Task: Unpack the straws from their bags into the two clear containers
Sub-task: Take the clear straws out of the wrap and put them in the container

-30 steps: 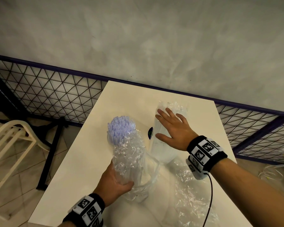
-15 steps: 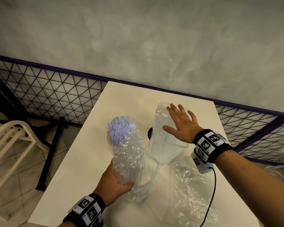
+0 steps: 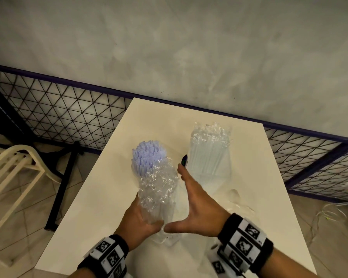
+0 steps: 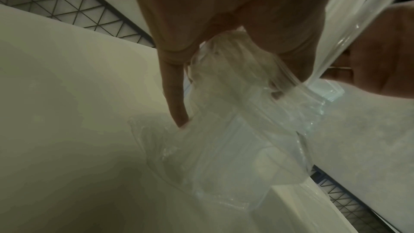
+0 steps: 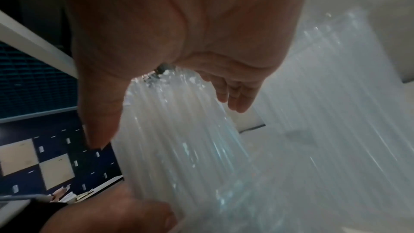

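Note:
A bundle of purple-tipped straws [image 3: 147, 155] stands upright, with its lower part wrapped in a crinkled clear bag [image 3: 159, 187]. My left hand [image 3: 141, 219] grips the bag low down; its fingers [image 4: 174, 95] curl round the plastic. The foot of a clear container [image 3: 170, 237] shows faintly under the bag. My right hand [image 3: 197, 203] is open with straight fingers along the bag's right side, thumb beside my left thumb; its palm faces the straws [image 5: 179, 139]. Farther back stands the second clear container [image 3: 209, 157], full of clear straws with crumpled plastic on top.
A small dark object [image 3: 184, 159] lies between the two containers. Loose clear plastic [image 3: 237, 199] lies on the white table [image 3: 100, 197] at my right. A metal mesh fence [image 3: 68, 113] runs behind the table, a white chair [image 3: 14, 163] stands left, and cables [image 3: 340, 207] lie on the floor right.
My right hand left the far container of clear straws and came back toward me to the bag in my left hand. The left hand kept its grip.

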The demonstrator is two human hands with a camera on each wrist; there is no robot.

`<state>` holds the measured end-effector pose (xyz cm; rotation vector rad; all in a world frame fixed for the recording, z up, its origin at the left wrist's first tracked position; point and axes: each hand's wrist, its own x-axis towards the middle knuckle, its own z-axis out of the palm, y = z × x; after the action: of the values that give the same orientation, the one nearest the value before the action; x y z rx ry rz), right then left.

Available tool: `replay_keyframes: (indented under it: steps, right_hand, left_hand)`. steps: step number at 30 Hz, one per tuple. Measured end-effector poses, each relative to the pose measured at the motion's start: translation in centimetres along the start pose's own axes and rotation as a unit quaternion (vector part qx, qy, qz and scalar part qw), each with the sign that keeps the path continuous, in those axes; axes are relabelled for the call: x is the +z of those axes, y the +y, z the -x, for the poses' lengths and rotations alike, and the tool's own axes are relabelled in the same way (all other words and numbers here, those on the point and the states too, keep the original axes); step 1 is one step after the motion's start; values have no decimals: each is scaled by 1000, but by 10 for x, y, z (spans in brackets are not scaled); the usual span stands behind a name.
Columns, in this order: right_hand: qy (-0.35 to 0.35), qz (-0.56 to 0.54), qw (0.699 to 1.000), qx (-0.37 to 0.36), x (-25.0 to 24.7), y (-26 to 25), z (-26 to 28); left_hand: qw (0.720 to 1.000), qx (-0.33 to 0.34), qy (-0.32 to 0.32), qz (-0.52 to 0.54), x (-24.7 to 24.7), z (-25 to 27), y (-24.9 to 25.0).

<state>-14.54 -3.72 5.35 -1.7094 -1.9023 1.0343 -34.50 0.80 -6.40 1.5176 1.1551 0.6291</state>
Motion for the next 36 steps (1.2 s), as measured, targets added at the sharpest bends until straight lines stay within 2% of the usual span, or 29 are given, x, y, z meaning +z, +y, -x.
replay_keyframes:
  steps: [5, 13, 22, 26, 30, 36]
  right_hand:
    - [75, -40, 996, 41, 16, 20, -8]
    - [155, -85, 984, 27, 22, 31, -12]
    - [165, -103, 980, 45, 21, 38, -10]
    - [166, -87, 982, -1, 15, 37, -11]
    - [167, -90, 982, -12, 6, 33, -11]
    - [184, -55, 980, -57, -36, 10, -10]
  left_hand:
    - [1000, 0, -6, -29, -2, -1, -1]
    - [999, 5, -11, -31, -2, -1, 0]
    - [1000, 10, -13, -26, -3, 0, 1]
    - [1000, 2, -10, -13, -3, 0, 0]
    - [1000, -6, -16, -8, -3, 0, -3]
    - [1000, -11, -15, 0, -3, -1, -6]
